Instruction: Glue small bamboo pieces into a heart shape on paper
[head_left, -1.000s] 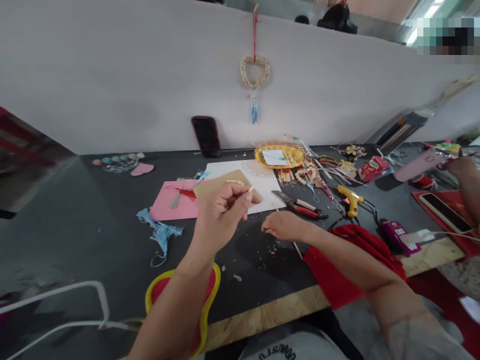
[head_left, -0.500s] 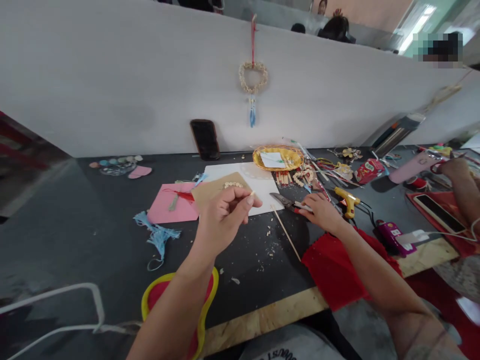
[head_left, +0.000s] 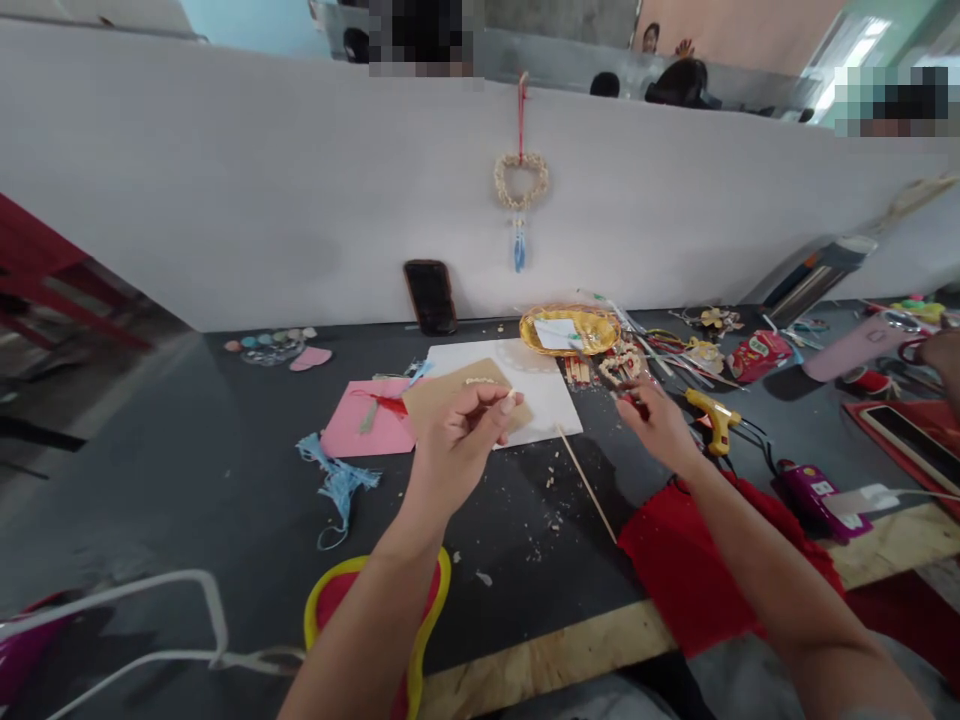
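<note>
My left hand pinches a small pale piece above the brown card. Part of a beaded piece shows on that card, just behind my fingers. My right hand is closed around the handles of the pruning shears, whose blades point up and back toward the yellow basket. A thin wooden stick lies on the dark table between my hands, with small cut bits scattered beside it. A white sheet lies under the brown card.
Blue tassels and a pink sheet lie left. Right are a yellow glue gun, red cloth, purple power strip and pink bottle. A phone leans on the partition, where a heart ornament hangs. Another person's hand is far right.
My right hand has lifted the shears from beside the stick and turned their blades back toward the basket. My left hand still pinches the small piece. The view has shifted slightly.
</note>
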